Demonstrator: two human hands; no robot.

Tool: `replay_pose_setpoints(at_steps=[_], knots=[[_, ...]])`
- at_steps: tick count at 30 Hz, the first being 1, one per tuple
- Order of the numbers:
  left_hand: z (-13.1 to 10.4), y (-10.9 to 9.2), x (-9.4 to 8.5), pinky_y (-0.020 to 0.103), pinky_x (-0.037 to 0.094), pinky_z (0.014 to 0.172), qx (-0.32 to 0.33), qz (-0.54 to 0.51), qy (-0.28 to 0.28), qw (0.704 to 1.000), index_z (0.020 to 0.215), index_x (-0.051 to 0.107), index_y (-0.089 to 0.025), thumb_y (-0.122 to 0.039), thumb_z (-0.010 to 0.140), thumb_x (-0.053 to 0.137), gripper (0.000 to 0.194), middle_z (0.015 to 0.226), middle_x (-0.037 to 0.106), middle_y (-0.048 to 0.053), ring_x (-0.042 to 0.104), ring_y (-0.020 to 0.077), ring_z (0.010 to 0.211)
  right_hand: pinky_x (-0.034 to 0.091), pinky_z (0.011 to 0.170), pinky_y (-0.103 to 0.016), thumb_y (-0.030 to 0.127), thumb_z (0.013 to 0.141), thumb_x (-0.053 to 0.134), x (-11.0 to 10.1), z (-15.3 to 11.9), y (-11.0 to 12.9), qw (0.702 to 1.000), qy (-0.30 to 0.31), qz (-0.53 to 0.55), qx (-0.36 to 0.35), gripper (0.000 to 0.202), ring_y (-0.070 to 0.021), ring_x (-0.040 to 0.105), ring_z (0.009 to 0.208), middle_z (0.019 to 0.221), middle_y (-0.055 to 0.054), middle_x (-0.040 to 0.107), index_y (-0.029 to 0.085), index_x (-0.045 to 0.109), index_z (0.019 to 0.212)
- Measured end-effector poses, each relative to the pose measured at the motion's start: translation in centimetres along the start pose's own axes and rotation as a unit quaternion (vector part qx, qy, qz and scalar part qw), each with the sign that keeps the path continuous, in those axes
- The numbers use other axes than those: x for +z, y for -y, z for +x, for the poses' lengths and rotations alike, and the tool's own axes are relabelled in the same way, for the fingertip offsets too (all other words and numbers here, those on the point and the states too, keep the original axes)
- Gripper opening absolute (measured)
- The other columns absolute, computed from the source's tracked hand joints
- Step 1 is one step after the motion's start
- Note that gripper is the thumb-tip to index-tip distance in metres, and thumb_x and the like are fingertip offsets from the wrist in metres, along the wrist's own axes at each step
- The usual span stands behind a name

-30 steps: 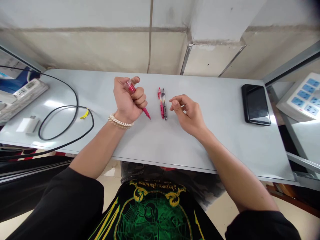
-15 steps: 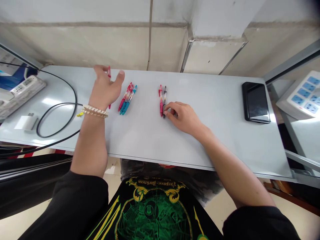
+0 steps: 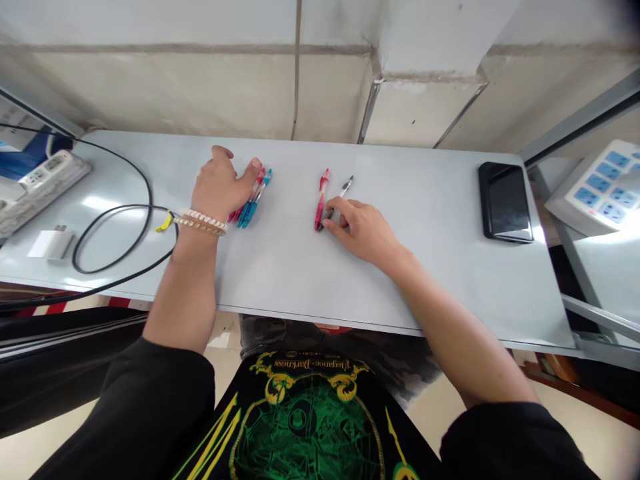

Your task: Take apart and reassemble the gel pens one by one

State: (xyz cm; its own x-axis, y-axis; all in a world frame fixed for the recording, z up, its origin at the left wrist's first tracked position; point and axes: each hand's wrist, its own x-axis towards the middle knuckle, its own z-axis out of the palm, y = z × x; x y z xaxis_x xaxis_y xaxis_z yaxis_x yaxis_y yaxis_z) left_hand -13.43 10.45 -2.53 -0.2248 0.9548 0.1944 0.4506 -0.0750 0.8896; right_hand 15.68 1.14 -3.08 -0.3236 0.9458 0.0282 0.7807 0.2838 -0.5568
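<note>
The grey desk [image 3: 430, 200] runs across the view, both forearms reaching over it from the near edge. The left hand [image 3: 217, 183] is bent at the wrist, back upward, thumb stretched out to the right beside a cluster of pens; whether its hidden fingers hold anything, I cannot tell. The right hand [image 3: 361, 229] comes in from the right, thumb and fingers pinching the black pen [image 3: 346, 187] near its lower end, mid-desk. That pen slants, far end to the right. Just left, the lone red pen [image 3: 321, 199] points almost straight away, leaning slightly right. In the cluster, the blue pen [image 3: 257, 198] slants away to the right.
</note>
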Motion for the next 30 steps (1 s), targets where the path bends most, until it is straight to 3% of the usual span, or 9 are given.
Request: replay_pose_setpoints(at_steps=[3, 7, 10, 13, 16, 19, 22, 26, 30], knots=[[-1.1, -1.2, 0.7, 0.041, 0.022, 0.124, 0.043, -0.057, 0.032, 0.997, 0.092, 0.057, -0.028, -0.048, 0.072, 0.099, 0.050, 0.085, 0.059, 0.003, 0.050, 0.0338, 0.132, 0.037, 0.070, -0.032, 0.036, 0.105, 0.059, 0.2, 0.0, 0.1, 1.000, -0.001, -0.001, 0.001, 0.025, -0.0196, 0.056, 0.078, 0.097, -0.007, 0.067, 0.022, 0.071, 0.122], [-3.4, -3.1, 2.5, 0.043, 0.037, 0.106, 0.094, -0.001, 0.049, 0.994, 0.101, 0.064, -0.027, -0.055, 0.084, 0.086, 0.039, 0.100, 0.063, 0.004, 0.057, 0.0253, 0.094, 0.035, 0.067, -0.031, 0.035, 0.105, 0.056, 0.1, 0.2, 0.2, 1.000, -0.010, -0.017, 0.015, 0.020, -0.0177, 0.051, 0.071, 0.088, -0.006, 0.065, 0.020, 0.069, 0.099], [-5.4, -4.3, 4.3, 0.041, 0.046, 0.087, 0.133, -0.007, 0.104, 0.986, 0.101, 0.067, -0.025, -0.048, 0.088, 0.081, 0.030, 0.097, 0.069, 0.006, 0.060, 0.0227, 0.083, 0.034, 0.065, -0.032, 0.023, 0.096, 0.061, -0.2, 0.4, 0.0, 0.999, -0.028, -0.022, 0.038, 0.008, -0.0168, 0.048, 0.065, 0.078, -0.004, 0.062, 0.020, 0.066, 0.090], [-7.1, -4.5, 5.9, 0.036, 0.052, 0.080, 0.163, -0.058, 0.144, 0.974, 0.098, 0.069, -0.023, -0.045, 0.092, 0.079, 0.025, 0.094, 0.073, 0.005, 0.067, 0.0211, 0.084, 0.039, 0.066, -0.032, 0.011, 0.084, 0.062, -0.7, 0.0, -0.4, 0.994, -0.076, 0.037, 0.063, 0.011, -0.0155, 0.051, 0.062, 0.067, 0.000, 0.059, 0.021, 0.060, 0.081], [-8.2, -4.5, 6.8, 0.037, 0.060, 0.088, 0.117, -0.181, 0.175, 0.961, 0.104, 0.070, -0.021, -0.049, 0.093, 0.080, 0.032, 0.102, 0.077, 0.008, 0.074, 0.0212, 0.093, 0.049, 0.066, -0.031, 0.016, 0.084, 0.066, -1.5, -1.3, -0.6, 0.971, -0.130, 0.192, 0.056, 0.011, -0.0144, 0.058, 0.065, 0.072, 0.002, 0.063, 0.023, 0.057, 0.084], [-8.7, -4.7, 6.7, 0.039, 0.064, 0.095, 0.019, -0.322, 0.237, 0.916, 0.120, 0.069, -0.021, -0.047, 0.087, 0.089, 0.047, 0.121, 0.079, 0.012, 0.078, 0.0242, 0.108, 0.055, 0.059, -0.028, 0.031, 0.091, 0.073, -1.8, -2.5, -0.2, 0.926, -0.090, 0.367, 0.003, 0.016, -0.0127, 0.063, 0.068, 0.083, 0.001, 0.066, 0.023, 0.060, 0.096], [-8.9, -5.1, 6.3, 0.035, 0.066, 0.091, -0.042, -0.395, 0.280, 0.874, 0.120, 0.070, -0.022, -0.044, 0.084, 0.093, 0.048, 0.117, 0.081, 0.010, 0.080, 0.0230, 0.108, 0.052, 0.054, -0.024, 0.044, 0.091, 0.080, -1.1, -2.7, 0.3, 0.893, -0.054, 0.446, -0.028, 0.029, -0.0095, 0.061, 0.065, 0.086, 0.001, 0.069, 0.021, 0.063, 0.099], [-9.2, -5.3, 6.3, 0.035, 0.068, 0.093, -0.043, -0.431, 0.234, 0.871, 0.099, 0.068, -0.022, -0.043, 0.081, 0.095, 0.039, 0.102, 0.082, 0.003, 0.081, 0.0197, 0.100, 0.051, 0.050, -0.025, 0.061, 0.094, 0.074, 0.4, -2.3, 0.8, 0.864, -0.063, 0.500, 0.004, 0.042, -0.0097, 0.061, 0.055, 0.076, 0.001, 0.072, 0.020, 0.068, 0.103], [-9.7, -5.1, 7.1, 0.032, 0.069, 0.083, -0.055, -0.410, 0.188, 0.891, 0.094, 0.064, -0.022, -0.047, 0.081, 0.094, 0.041, 0.092, 0.080, 0.001, 0.082, 0.0200, 0.095, 0.051, 0.051, -0.028, 0.060, 0.097, 0.070, 1.4, -2.4, 1.2, 0.885, -0.141, 0.444, 0.023, 0.042, -0.0108, 0.057, 0.052, 0.068, 0.001, 0.065, 0.020, 0.076, 0.088]])
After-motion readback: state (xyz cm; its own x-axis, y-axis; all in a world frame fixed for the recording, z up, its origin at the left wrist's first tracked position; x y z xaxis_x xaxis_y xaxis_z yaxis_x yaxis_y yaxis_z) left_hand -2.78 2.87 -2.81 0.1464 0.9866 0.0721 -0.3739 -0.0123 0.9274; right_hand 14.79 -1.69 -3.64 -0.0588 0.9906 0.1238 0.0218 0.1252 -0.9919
